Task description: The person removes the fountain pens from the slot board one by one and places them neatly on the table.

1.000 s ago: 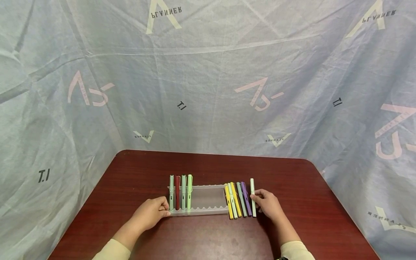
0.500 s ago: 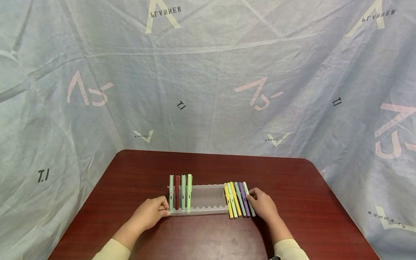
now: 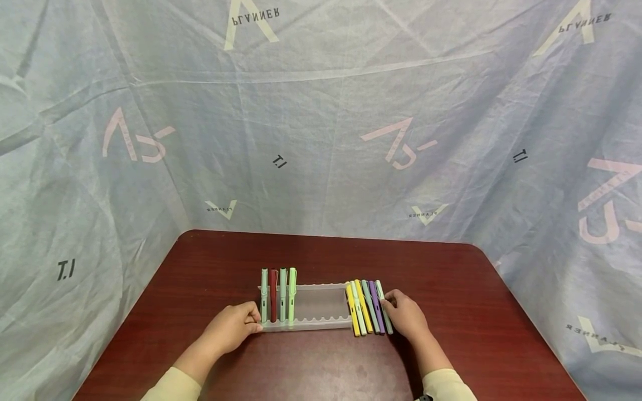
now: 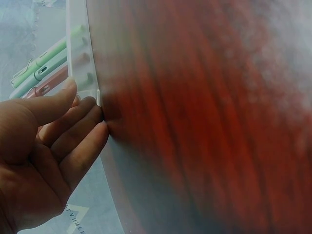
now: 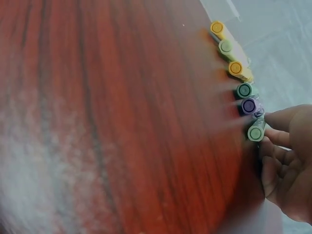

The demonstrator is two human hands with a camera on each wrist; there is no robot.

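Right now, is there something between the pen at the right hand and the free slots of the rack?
Yes: five pens lie side by side between the free slots of the rack and the pale pen at the right hand, the purple pen nearest to it. Above them, nothing visible blocks.

four racked, six loose

the left hand (image 3: 234, 327) pinches one end of a clear notched rack (image 3: 321, 324); across its left part lie four pens (image 3: 283, 292): grey-green, red, grey-green, lime. by its right end five loose pens (image 3: 363, 306) slant: yellow, mint, yellow, grey-green, purple. the right hand (image 3: 405, 314) pinches the sixth, a pale pen (image 3: 379, 289).
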